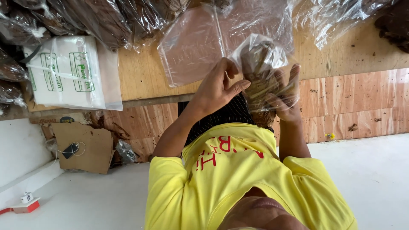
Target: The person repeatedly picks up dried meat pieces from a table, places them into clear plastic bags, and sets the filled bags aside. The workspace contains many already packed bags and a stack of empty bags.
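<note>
My left hand and my right hand are raised in front of my yellow shirt. Together they hold a small clear plastic bag stuffed with brownish dried plant material. The left hand's fingers pinch the bag's side. The right hand cups it from the right and below, and its fingers show through the film. Just beyond the bag, a stack of flat empty clear bags lies on a wooden board.
Several plastic bags of dark dried leaves line the far side. A white wrapped package with green print sits at left. A cardboard piece and a small red and white item lie on the floor.
</note>
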